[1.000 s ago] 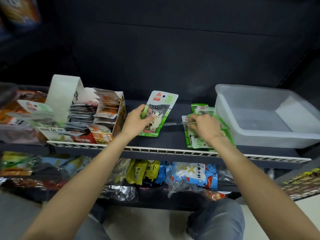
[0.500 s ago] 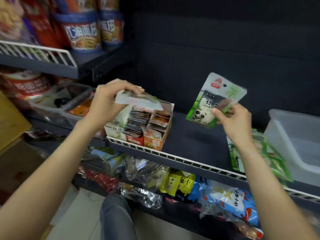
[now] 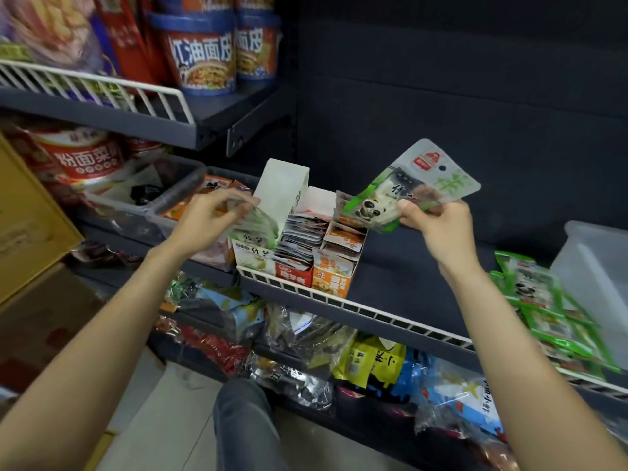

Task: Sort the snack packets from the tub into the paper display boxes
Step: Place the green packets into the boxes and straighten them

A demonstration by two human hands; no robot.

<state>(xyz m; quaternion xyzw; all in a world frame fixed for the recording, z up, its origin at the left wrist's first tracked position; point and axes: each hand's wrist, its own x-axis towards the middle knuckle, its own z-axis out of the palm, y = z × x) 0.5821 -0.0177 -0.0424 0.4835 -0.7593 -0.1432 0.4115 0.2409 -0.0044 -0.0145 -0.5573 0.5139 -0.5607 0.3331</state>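
Far left there's a yellow carton (image 3: 23,219), and above it a wire-fronted top shelf (image 3: 102,107) with noodle cups (image 3: 200,49). The big blue-and-orange one reads 红油面皮. Under that shelf sits a red tub-style cup (image 3: 81,154) that starts 粉面菜, the rest I can't make out.

Left hand (image 3: 207,220) is curled around a green-and-clear packet (image 3: 256,222), pinching its top edge and lowering it into the left box (image 3: 253,256). It's motion-blurred, so the print on that packet is mush, but the box front says 竹笋.

Right beside it are two more display boxes touching each other: a red-fronted one (image 3: 294,271) stuffed with silvery packets, and an orange one (image 3: 334,275). Their label text is too small to read. All three sit on the middle shelf (image 3: 407,287) against its white wire rail.

Right hand (image 3: 438,229) grips a panda packet (image 3: 411,188) by its lower edge, held up in the air just above and right of the orange box. It has a red logo at the top, a hang hole, and 竹 on the dark panel.

Further right a pile of the same green panda packets (image 3: 543,311) lies on the shelf, next to the clear tub (image 3: 598,263) at the frame edge.

Lower shelf is loose bags, including a yellow one (image 3: 377,363) and a blue one (image 3: 465,402).
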